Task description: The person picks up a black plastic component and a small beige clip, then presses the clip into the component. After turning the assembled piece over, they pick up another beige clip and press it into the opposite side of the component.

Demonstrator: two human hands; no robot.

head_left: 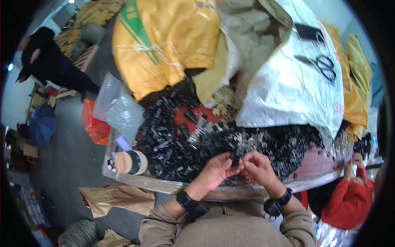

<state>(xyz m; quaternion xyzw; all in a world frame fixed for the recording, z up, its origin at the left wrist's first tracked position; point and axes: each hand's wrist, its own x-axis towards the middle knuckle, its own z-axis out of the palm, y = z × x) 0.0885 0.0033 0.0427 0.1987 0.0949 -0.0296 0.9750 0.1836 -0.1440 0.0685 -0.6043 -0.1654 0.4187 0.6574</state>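
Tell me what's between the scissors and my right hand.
The head view shows the white sack, then small black and silvery parts, between the scissors and your right hand.

Round tan-ended item (123,162) sat at the near left corner of the table (314,162); clear bag (125,117) by left edge, red bag (94,125) beside it. Yellow sack (177,33) and white sack (284,94) lay toward far edge, black-handled scissors (326,68) on the latter.

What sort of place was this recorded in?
Probably a small-parts workshop: heaped black parts lie across a worktable, with a yellow sack and a white sack beyond, and a person in red alongside.
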